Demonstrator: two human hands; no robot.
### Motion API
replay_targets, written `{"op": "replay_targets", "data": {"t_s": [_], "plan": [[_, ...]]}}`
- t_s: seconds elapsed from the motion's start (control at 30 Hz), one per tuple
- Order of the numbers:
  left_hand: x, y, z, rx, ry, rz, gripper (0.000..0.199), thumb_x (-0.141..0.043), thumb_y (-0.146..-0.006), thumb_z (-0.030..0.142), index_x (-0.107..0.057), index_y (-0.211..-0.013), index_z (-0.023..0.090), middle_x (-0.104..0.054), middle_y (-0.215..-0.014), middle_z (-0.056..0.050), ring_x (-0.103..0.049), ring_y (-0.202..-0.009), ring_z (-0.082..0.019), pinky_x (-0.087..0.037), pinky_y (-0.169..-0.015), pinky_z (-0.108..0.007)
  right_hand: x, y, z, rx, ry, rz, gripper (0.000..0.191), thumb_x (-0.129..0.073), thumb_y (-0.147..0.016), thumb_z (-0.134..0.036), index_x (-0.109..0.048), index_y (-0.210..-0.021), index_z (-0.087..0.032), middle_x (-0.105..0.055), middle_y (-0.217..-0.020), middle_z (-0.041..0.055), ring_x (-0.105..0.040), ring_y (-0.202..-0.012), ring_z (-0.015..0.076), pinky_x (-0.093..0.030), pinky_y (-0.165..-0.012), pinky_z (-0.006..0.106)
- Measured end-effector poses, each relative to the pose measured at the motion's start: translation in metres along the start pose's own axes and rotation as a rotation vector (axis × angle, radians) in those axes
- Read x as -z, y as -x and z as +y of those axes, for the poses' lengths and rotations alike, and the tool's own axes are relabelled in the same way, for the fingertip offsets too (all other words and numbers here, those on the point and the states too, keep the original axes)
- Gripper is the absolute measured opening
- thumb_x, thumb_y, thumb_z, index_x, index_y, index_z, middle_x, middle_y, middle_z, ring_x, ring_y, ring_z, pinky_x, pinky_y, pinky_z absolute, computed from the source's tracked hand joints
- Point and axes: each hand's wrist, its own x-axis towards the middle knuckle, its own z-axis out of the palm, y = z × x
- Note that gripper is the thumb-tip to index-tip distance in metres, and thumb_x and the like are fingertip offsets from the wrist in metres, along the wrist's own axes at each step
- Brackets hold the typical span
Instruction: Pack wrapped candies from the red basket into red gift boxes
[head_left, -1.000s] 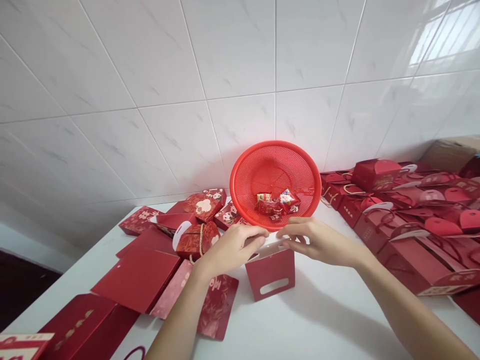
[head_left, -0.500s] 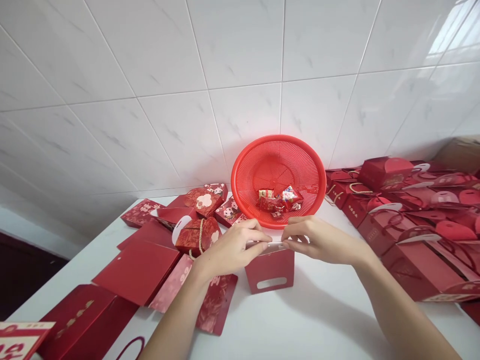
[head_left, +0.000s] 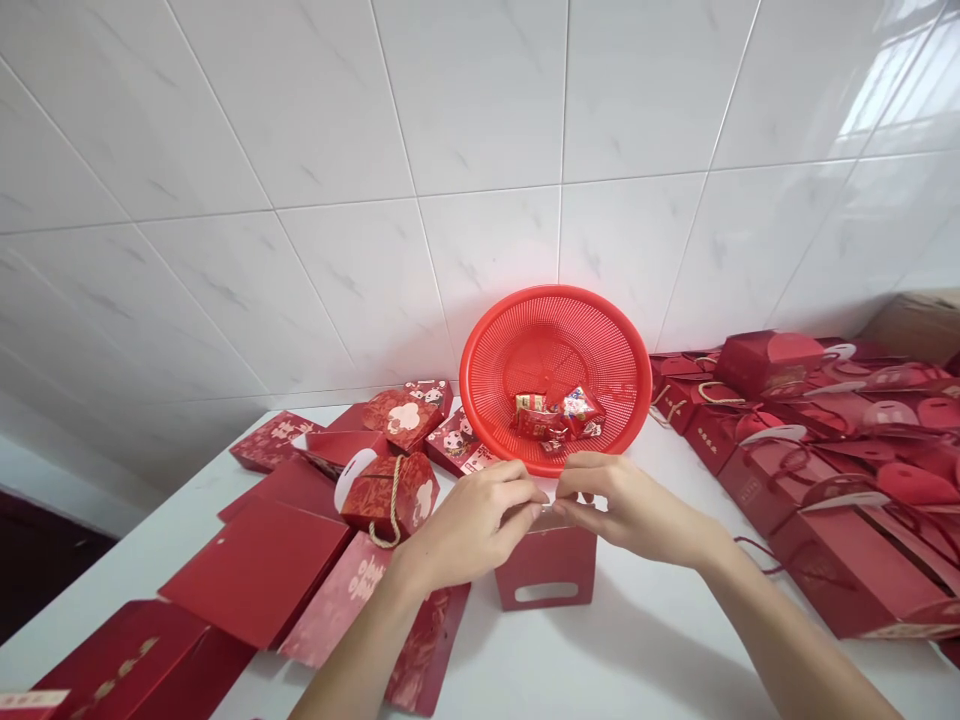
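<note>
A small red gift box (head_left: 546, 570) stands upright on the white table, with an oval slot low on the side facing me. My left hand (head_left: 487, 520) pinches its top edge from the left. From the right, my right hand (head_left: 611, 505) pinches the same top edge, thumb and fingers together. Both hands nearly meet there, and the fingers cover most of the box's top. Right behind the hands a red plastic colander (head_left: 555, 310) leans against the wall, with a few wrapped candies (head_left: 581, 408) in its bottom.
Finished-looking red boxes (head_left: 825, 500) crowd the right side. To the left lie flat red boxes (head_left: 259, 570), a patterned box with a rope handle (head_left: 390, 495) and a dark red box (head_left: 142, 660). White tiled wall (head_left: 487, 230) bounds the table's back; a cardboard box (head_left: 915, 325) sits at far right.
The whole view has shifted slightly, so the table scene sits lower in the picture. Both hands remain at the top of the small box, their fingers slightly changed.
</note>
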Motion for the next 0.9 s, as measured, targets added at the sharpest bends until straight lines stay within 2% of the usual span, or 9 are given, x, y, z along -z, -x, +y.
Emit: {"op": "replay_targets", "data": {"t_s": [0.13,0.23,0.37,0.53,0.67,0.9], "plan": [[0.003,0.001,0.000,0.025,0.075,0.048,0.022,-0.057,-0.093,0.021,-0.073,-0.108,0.027,-0.069,-0.102,-0.001,-0.064,-0.097,-0.018,-0.049,-0.082,-0.027,-0.001,-0.001,0.002,0.079,0.055,0.006,0.025,-0.047,-0.101,-0.023,-0.066,-0.086,-0.018,-0.064,-0.085,0.0063,-0.057,-0.076,0.0165,-0.042,-0.068,0.027],[0.007,0.004,0.001,0.101,0.059,0.087,0.015,-0.062,-0.090,0.024,-0.074,-0.098,0.027,-0.070,-0.101,0.000,-0.065,-0.095,-0.018,-0.050,-0.080,-0.027,-0.001,0.000,0.002,0.120,0.161,0.043,0.028,-0.044,-0.102,-0.022,-0.064,-0.083,-0.018,-0.064,-0.081,0.0067,-0.056,-0.077,0.0176,-0.040,-0.072,0.029],[0.009,0.008,0.002,0.209,0.067,0.112,0.015,-0.063,-0.089,0.027,-0.074,-0.098,0.029,-0.071,-0.106,0.002,-0.066,-0.096,-0.018,-0.050,-0.081,-0.028,0.000,0.000,0.003,0.158,0.290,0.112,0.031,-0.042,-0.102,-0.020,-0.059,-0.077,-0.017,-0.062,-0.075,0.0053,-0.050,-0.071,0.0165,-0.034,-0.070,0.029],[0.004,0.005,0.000,0.251,0.111,0.210,0.023,-0.062,-0.084,0.020,-0.074,-0.101,0.029,-0.071,-0.110,0.001,-0.066,-0.097,-0.018,-0.050,-0.084,-0.028,0.000,-0.003,0.005,0.210,0.400,0.227,0.033,-0.038,-0.103,-0.016,-0.053,-0.074,-0.017,-0.058,-0.071,0.0023,-0.041,-0.064,0.0144,-0.028,-0.066,0.030],[-0.003,-0.002,-0.005,0.248,0.158,0.283,0.019,-0.059,-0.082,0.016,-0.075,-0.089,0.024,-0.073,-0.099,-0.001,-0.067,-0.089,-0.017,-0.051,-0.078,-0.027,-0.003,-0.005,0.008,0.208,0.384,0.230,0.031,-0.041,-0.102,-0.017,-0.055,-0.074,-0.017,-0.058,-0.071,0.0022,-0.043,-0.066,0.0147,-0.031,-0.069,0.029],[-0.008,-0.006,-0.008,0.257,0.165,0.287,0.018,-0.059,-0.079,0.014,-0.075,-0.079,0.023,-0.072,-0.088,0.001,-0.066,-0.078,-0.015,-0.051,-0.072,-0.027,-0.005,-0.005,0.010,0.089,0.218,0.149,0.019,-0.052,-0.095,-0.014,-0.060,-0.078,-0.017,-0.063,-0.076,0.0026,-0.049,-0.070,0.0150,-0.034,-0.069,0.028]]}}
